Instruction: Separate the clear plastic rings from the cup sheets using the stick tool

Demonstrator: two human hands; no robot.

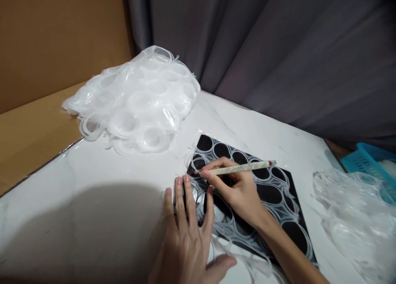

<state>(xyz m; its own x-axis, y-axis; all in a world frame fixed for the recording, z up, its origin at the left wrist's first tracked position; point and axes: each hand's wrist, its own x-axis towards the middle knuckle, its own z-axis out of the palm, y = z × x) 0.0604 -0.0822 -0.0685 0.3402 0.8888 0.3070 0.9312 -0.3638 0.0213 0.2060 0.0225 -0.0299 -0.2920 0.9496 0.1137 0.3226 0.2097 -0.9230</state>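
Note:
A translucent sheet with rows of round holes [272, 209] lies over a black rectangular board [293, 181] on the white table. My left hand [192, 230] rests on the sheet's left side with its fingers spread, holding nothing. My right hand [238, 189] is closed around a thin pale stick with a red mark near its end [247, 167]. The stick's tip is at the upper left part of the sheet, just above my left fingertips. Loose translucent strips [241, 259] trail off the sheet's lower edge.
A heap of white, holed plastic sheets [139, 98] is at the back left of the white table [102, 218]. More crumpled clear plastic [355, 222] lies at the right, beside a blue basket [365, 162]. Behind hangs a grey curtain [262, 48]; a brown panel [62, 40] stands left.

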